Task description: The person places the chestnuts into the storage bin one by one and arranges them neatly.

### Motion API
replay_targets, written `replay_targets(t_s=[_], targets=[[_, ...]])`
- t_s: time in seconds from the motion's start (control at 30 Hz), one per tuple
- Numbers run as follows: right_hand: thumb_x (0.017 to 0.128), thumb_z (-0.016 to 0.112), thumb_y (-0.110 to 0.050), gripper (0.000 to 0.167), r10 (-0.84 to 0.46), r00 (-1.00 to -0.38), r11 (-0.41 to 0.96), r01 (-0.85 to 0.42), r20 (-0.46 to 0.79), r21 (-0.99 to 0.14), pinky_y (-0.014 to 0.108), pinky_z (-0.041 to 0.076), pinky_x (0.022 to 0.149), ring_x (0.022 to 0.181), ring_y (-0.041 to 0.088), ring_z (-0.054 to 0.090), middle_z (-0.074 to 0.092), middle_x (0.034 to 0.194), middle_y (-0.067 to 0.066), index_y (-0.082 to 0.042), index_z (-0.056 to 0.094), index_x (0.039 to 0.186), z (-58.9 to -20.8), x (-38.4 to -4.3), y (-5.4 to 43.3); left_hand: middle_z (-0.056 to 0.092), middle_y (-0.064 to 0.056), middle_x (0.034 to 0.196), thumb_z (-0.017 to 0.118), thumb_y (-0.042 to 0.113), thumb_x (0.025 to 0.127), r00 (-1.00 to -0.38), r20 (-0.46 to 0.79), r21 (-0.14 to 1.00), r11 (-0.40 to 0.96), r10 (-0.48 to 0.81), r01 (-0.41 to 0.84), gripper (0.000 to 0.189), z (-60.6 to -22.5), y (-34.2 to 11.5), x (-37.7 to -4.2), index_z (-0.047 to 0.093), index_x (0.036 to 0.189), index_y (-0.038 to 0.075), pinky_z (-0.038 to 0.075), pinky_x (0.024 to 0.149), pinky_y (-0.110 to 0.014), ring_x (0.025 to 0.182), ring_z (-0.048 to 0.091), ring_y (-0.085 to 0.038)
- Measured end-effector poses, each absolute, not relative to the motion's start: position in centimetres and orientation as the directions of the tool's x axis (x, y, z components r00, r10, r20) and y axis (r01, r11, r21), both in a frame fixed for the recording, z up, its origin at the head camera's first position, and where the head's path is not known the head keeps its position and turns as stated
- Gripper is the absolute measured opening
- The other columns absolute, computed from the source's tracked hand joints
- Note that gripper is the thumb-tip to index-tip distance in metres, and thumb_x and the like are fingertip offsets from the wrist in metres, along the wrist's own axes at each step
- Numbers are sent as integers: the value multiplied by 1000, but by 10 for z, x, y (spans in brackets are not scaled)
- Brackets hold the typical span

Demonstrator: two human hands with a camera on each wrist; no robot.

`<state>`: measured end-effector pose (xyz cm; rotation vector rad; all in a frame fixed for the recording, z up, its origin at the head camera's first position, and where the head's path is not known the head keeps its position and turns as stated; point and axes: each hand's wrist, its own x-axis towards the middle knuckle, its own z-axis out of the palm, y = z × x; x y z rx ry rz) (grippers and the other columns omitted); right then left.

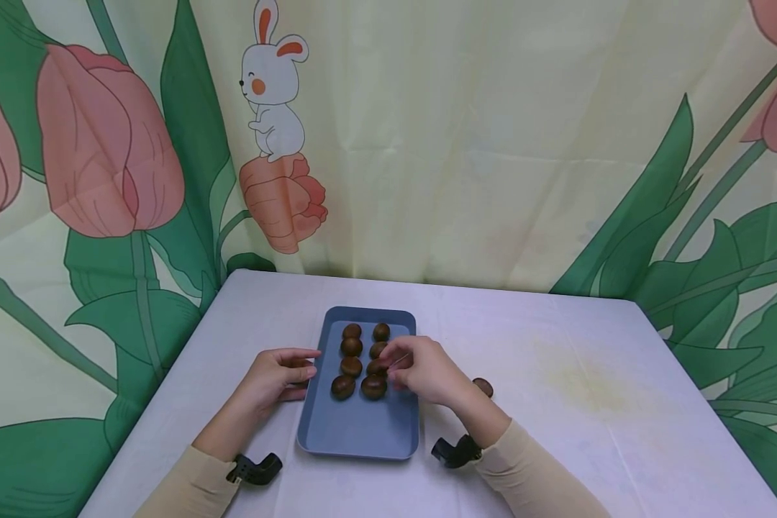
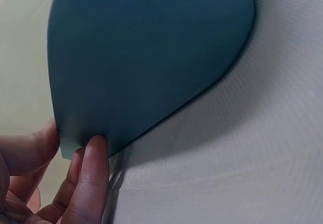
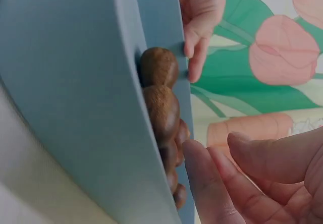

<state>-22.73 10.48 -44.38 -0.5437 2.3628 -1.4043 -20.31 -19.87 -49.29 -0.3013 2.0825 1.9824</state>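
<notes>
A blue-grey tray (image 1: pixel 359 432) lies on the table with several brown chestnuts (image 1: pixel 351 367) in two rows along its length. My left hand (image 1: pixel 278 378) is at the tray's left side, its fingertips touching the outer wall in the left wrist view. Over the right-hand row is my right hand (image 1: pixel 424 367), partly covering some chestnuts there. Its thumb and fingers stand apart in the right wrist view, with nothing visible between them, beside the tray's rim and the chestnuts (image 3: pixel 161 113). One more chestnut (image 1: pixel 483 387) sits on the table, right of my right wrist and partly hidden by it.
A white cloth covers the table (image 1: pixel 583 446). Behind it hangs a curtain (image 1: pixel 479 144) printed with tulips and a rabbit. A black camera mount (image 1: pixel 255 469) is strapped to the left wrist, another mount (image 1: pixel 456 452) to the right.
</notes>
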Motion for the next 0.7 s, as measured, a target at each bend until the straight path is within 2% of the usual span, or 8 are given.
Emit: replay_targets(t_s=[0.3, 0.5, 0.7], targets=[[95, 72, 9, 34, -444, -889, 417, -97, -109, -904, 39, 68, 76, 94, 27, 76, 73, 120, 26, 3, 70, 128, -438, -228, 122, 72, -9, 110, 75, 2, 98, -948, -318, 947, 56, 26, -316, 39, -493, -199, -204, 71, 138, 0, 68, 73, -34, 87, 75, -15], [96, 71, 9, 34, -420, -900, 404, -74, -113, -912, 37, 69, 77, 102, 34, 76, 72, 123, 27, 4, 69, 130, -436, -230, 139, 72, -10, 112, 75, 1, 98, -948, -317, 947, 59, 20, -316, 39, -493, -199, -204, 71, 137, 1, 68, 73, -34, 88, 75, -15], [97, 71, 5, 31, -388, -913, 423, -51, -129, -905, 40, 69, 79, 101, 32, 76, 73, 122, 24, 4, 69, 129, -433, -229, 156, 71, -9, 110, 76, 2, 98, -947, -320, 946, 57, 20, -319, 40, -494, -199, -204, 72, 138, 1, 68, 73, -35, 88, 75, -15]])
